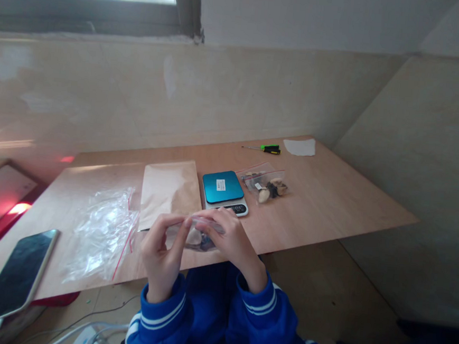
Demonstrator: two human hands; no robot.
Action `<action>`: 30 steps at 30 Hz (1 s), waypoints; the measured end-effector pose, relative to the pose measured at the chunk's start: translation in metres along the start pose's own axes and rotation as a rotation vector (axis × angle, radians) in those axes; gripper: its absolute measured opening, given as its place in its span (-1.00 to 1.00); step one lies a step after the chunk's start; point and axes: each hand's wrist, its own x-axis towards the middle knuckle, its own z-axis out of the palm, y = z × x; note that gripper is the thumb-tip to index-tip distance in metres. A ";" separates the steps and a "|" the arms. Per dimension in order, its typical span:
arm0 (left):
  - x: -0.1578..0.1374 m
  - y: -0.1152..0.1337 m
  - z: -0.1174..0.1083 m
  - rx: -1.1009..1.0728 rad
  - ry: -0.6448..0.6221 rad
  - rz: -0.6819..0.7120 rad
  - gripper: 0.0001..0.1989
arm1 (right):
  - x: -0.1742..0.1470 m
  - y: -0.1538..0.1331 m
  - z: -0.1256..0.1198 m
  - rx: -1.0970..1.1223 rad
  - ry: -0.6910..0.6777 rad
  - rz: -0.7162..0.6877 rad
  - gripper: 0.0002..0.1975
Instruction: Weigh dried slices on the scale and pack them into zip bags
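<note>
A clear zip bag [202,241] with pale and dark pieces inside hangs at the table's front edge. My left hand [166,246] pinches its top edge between thumb and fingers. On the other side of the same edge, my right hand [228,233] grips it too, thumb and fingers closed. Just beyond my hands stands a kitchen scale [223,187] with a blue top; its display is partly covered by my right hand. A brown paper bag [171,188] lies left of the scale. Right of the scale are filled zip bags [271,188] holding tan and dark dried pieces.
A pile of clear plastic bags [103,233] with red strips covers the table's left part. A phone [18,277] on a charging cable lies at the left edge. At the back are a green and black screwdriver [269,149] and a white paper piece [300,147].
</note>
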 end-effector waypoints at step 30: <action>0.004 -0.005 -0.003 0.120 -0.119 -0.035 -0.96 | -0.001 0.006 -0.004 -0.003 0.100 0.038 -0.93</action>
